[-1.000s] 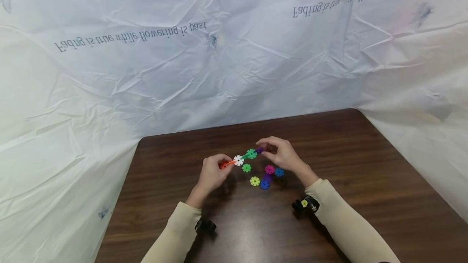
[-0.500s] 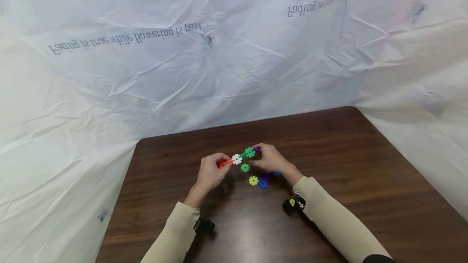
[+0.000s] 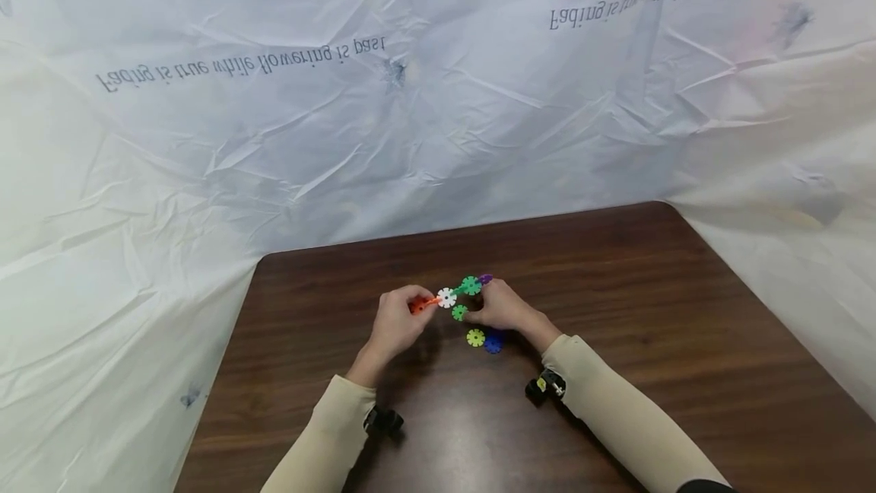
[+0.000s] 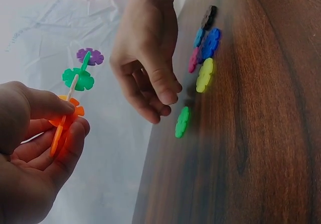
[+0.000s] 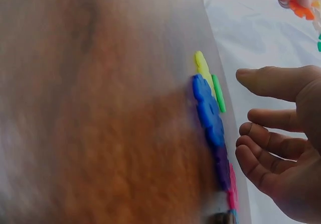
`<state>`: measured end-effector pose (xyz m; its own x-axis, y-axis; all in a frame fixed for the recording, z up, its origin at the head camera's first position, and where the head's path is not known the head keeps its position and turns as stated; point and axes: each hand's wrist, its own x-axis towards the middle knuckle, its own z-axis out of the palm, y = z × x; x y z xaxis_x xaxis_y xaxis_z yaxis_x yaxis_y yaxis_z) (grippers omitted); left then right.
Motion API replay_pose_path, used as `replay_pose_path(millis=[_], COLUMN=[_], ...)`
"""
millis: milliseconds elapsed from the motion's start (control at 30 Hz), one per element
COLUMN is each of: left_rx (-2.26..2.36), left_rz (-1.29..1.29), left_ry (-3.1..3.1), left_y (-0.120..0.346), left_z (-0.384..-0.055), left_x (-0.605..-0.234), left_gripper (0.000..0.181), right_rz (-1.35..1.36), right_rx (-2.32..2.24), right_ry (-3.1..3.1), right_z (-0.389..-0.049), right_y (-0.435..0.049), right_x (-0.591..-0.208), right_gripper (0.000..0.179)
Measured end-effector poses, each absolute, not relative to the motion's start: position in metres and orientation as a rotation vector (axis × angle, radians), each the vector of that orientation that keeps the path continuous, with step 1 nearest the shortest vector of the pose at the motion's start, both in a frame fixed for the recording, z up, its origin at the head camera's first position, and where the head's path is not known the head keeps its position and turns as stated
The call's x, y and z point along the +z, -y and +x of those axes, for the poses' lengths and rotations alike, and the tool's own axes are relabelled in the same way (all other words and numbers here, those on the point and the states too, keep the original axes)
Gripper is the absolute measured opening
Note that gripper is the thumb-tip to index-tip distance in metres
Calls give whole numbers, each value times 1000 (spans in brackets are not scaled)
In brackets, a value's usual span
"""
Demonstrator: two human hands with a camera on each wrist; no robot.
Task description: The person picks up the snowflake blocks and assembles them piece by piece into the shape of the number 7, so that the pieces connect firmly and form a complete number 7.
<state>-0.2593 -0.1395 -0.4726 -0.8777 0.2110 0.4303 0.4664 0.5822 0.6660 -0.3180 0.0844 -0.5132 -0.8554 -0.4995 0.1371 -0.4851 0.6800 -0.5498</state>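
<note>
My left hand pinches an orange notched snowflake disc at one end of a chain of linked plastic discs, held above the table. Along the chain come a white disc, a green disc and a purple disc at the far end. Just over the table, my right hand has its fingers spread and loosely bent, with nothing between them in the right wrist view. Its thumb and fingertips are close to a loose green disc on the wood, apart from it in the left wrist view.
Nearby on the dark wooden table lie a yellow disc, a blue disc, a pink disc, a dark purple disc and a black disc. A white printed sheet hangs behind the table.
My right hand has come away from the chain's purple end and moved left and down toward the loose green disc. The left hand has kept nearly the same place, still pinching the orange disc.
</note>
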Motion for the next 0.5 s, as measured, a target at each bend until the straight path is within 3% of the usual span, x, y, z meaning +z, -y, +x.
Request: replay_pose_path(millis=[167, 367, 500], left_rx=[-1184, -1184, -1174], left_rz=[-547, -528, -527], left_ry=[2515, 2552, 2537], left_y=[138, 140, 140], left_z=[-259, -259, -260], left_x=[-473, -474, -475], left_gripper=[4, 4, 4], right_rz=[-823, -793, -831], right_rx=[-788, -723, -703], right_ry=[-2885, -2873, -2868], right_z=[-318, -318, -319], right_y=[-82, -79, -79], right_x=[-516, -517, -517], right_gripper=[52, 34, 41])
